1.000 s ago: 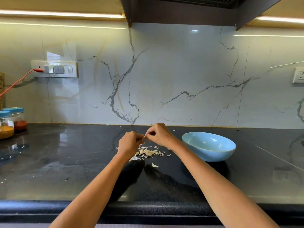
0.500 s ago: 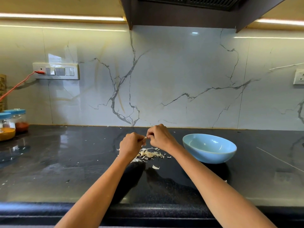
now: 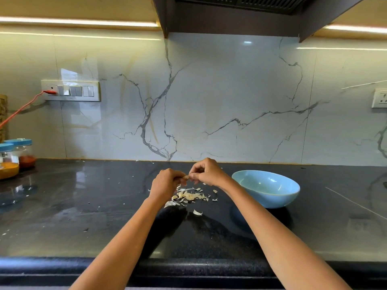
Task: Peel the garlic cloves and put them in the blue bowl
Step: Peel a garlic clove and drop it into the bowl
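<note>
Garlic clove (image 3: 186, 177): a small tan piece held above the table, pinched between the two hands, left of the blue bowl; most of it is hidden by fingers.
Table (image 3: 83, 216): glossy black stone with a rounded front edge nearest the camera; both forearms reach over it from the bottom of the view.
Loose peel (image 3: 197, 212): one white curl lying alone, nearer than the main heap.
Peel heap (image 3: 189, 195): pale papery skins piled on the table just under the hands.
Left hand (image 3: 165, 184): fingers curled, its grip pinching the clove's left end.
Right hand (image 3: 206, 171): fingers curled, thumb and fingertips pinching the clove's right end, touching the left hand's fingers.
Blue bowl (image 3: 270, 197): just right of the right wrist, upright on the table; its inside looks bare from this angle.
Jars (image 3: 14, 158): two clear ones with blue lids at far left, holding orange and red powder.
Wall (image 3: 209, 97): white veined marble, with a switch panel (image 3: 71, 91) and a red cable (image 3: 23, 106).
</note>
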